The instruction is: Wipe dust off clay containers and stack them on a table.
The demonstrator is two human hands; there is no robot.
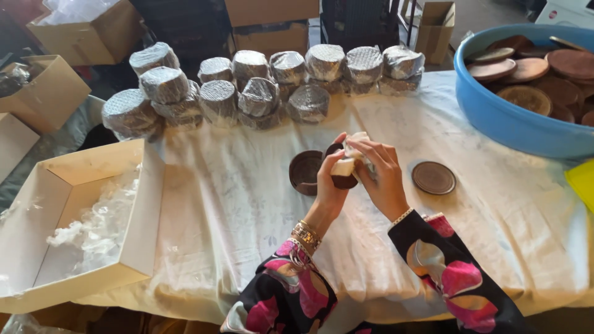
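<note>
— What are the hands doing at this moment?

— The left hand (330, 176) grips a small dark round dish (342, 179) from below, lifted just above the bench (247, 204). The right hand (382, 179) is clenched on a pale cloth (351, 158) pressed against the dish's upper side.

— How should that be done well?

— I'd say steady the dish with the left hand and turn it a little at a time, so the cloth reaches the rim all round. Keep it low over the bench, since it might slip.

— What lies close by?

— A dark bowl (305, 172) just left of the hands and a flat brown disc (434, 177) to the right. Foil-wrapped rounds (260, 93) are stacked along the far edge, well apart.
</note>
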